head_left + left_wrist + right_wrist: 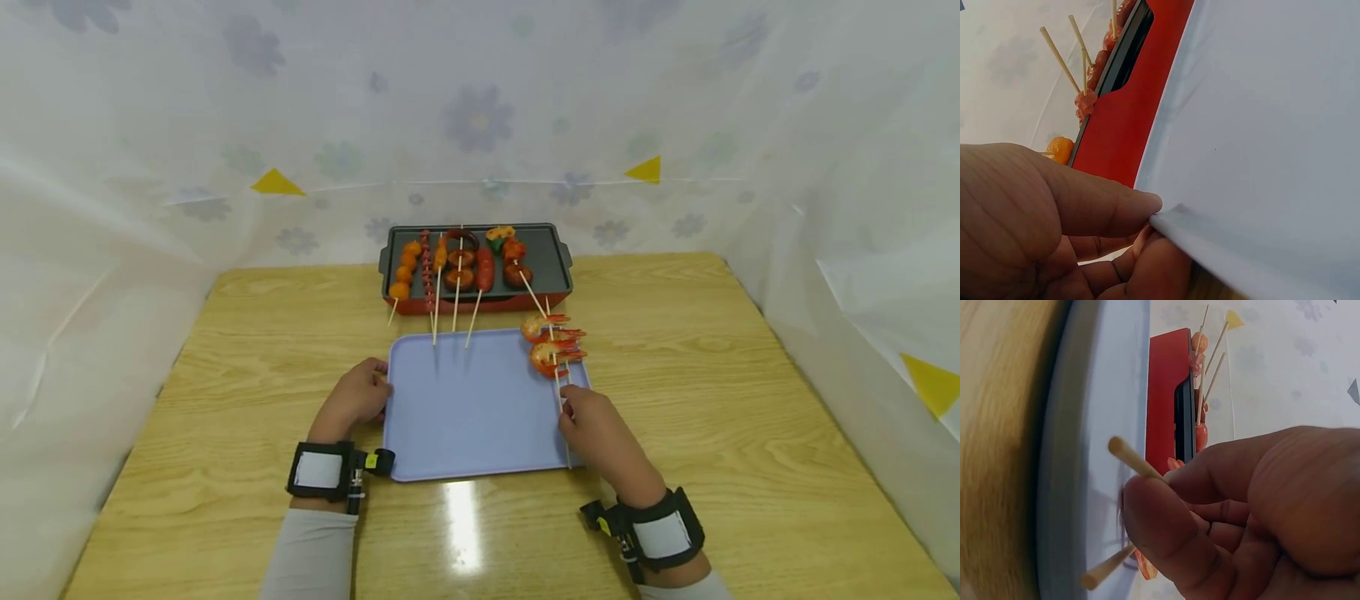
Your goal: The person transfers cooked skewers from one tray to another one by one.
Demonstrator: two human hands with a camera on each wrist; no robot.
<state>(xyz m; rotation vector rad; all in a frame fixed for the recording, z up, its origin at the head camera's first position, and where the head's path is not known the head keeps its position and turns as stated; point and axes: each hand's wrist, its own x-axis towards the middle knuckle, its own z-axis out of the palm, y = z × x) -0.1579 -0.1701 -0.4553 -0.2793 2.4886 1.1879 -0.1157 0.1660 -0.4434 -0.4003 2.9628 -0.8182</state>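
Note:
My left hand [358, 392] pinches the left rim of a pale lavender tray [465, 408], thumb on top and fingers beneath in the left wrist view. Over the tray's right side, my right hand [592, 425] pinches a wooden skewer stick [1138, 464] between thumb and fingers. Several orange shrimp [546, 358] sit at the tray's far right corner, threaded on skewers beyond the right hand. A second stick [1107, 569] runs beside the held one, its end over the tray. Part of both sticks is hidden behind the right hand.
Behind the tray stands a red grill with a dark plate [546, 254]. It bears several skewers, with orange balls [405, 273], a sausage [485, 269] and round brown slices [460, 279]. The wooden table [262, 333] meets a flowered white curtain [480, 125] at the back.

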